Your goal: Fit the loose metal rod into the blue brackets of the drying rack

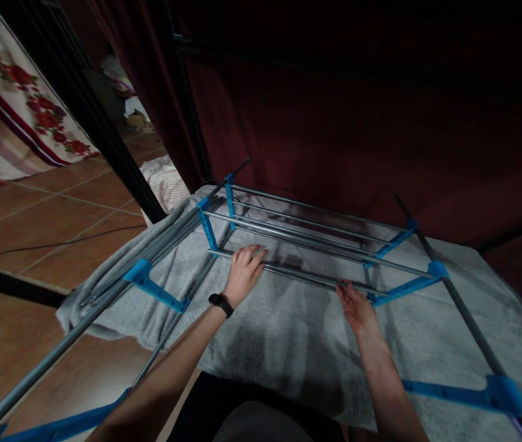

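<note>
A rack frame of grey metal tubes and blue plastic brackets lies on a grey blanket in front of me. My left hand [245,269], a black band on its wrist, curls its fingers over a thin metal tube [300,274] near the left bracket [209,228]. Toward the tube's other end, my right hand [355,306] pinches it beside the right bracket [408,288]. The tube runs crosswise, close along another tube, so the two are hard to tell apart. Farther back, several crossbars [316,236] span the two sides.
Loose tubes [150,255] lie on the blanket [284,344] at the left. More blue brackets [157,288] sit along the long side poles. A dark bed post [81,110] stands at the left, above the tiled floor [99,184]. Dark red curtain [311,141] hangs behind.
</note>
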Tool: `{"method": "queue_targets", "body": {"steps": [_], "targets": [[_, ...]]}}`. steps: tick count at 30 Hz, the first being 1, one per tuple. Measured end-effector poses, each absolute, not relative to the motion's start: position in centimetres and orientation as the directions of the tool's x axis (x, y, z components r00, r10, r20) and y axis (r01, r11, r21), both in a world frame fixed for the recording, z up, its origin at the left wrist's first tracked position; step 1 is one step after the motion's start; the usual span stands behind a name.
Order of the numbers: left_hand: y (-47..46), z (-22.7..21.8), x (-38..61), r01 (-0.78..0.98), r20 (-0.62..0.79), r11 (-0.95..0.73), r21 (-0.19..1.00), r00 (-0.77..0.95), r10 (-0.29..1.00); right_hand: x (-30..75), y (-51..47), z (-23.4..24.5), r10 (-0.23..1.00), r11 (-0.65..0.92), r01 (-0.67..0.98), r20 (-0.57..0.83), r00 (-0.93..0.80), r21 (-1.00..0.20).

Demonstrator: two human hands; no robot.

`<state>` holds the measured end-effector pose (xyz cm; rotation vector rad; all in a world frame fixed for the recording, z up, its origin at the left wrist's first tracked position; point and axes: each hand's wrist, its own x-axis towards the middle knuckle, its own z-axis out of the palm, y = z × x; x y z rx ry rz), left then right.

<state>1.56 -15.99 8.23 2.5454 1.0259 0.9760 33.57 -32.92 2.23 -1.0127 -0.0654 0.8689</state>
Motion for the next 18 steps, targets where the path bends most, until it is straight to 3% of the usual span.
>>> {"method": "queue_targets", "body": {"steps": [3, 5, 7, 9, 12, 18], "targets": [[-16.0, 7.2, -1.4, 0.545, 0.455, -0.449, 0.709, 0.134, 0.881, 33.7, -33.0, 2.2, 0.666, 0.228, -0.605, -0.331, 0.668, -0.763], [-15.4, 6.5, -3.0, 0.313, 0.253, -0.177, 0.933, -0.222, 0.942, 33.7, -33.0, 2.3, 0.672, 0.223, -0.605, -0.329, 0.664, -0.765], [-14.5, 6.1, -4.0, 0.018, 0.005, 0.003, 1.000, -0.394, 0.919, 33.7, -33.1, 2.4, 0.674, 0.218, -0.602, -0.327, 0.662, -0.768], [-13.6, 6.0, -4.4, -0.138, -0.134, 0.086, 0.987, -0.383, 0.914, 33.6, -33.1, 2.4, 0.669, 0.211, -0.595, -0.329, 0.667, -0.776], [-12.5, 6.5, -4.2, -0.278, -0.230, 0.150, 0.949, -0.283, 0.931, 33.7, -33.1, 2.2, 0.664, 0.206, -0.594, -0.335, 0.669, -0.777], [-11.6, 7.9, -3.5, -0.489, -0.314, 0.177, 0.854, -0.214, 0.925, 34.3, -33.2, 1.9, 0.680, 0.188, -0.552, -0.298, 0.670, -0.812]]}}
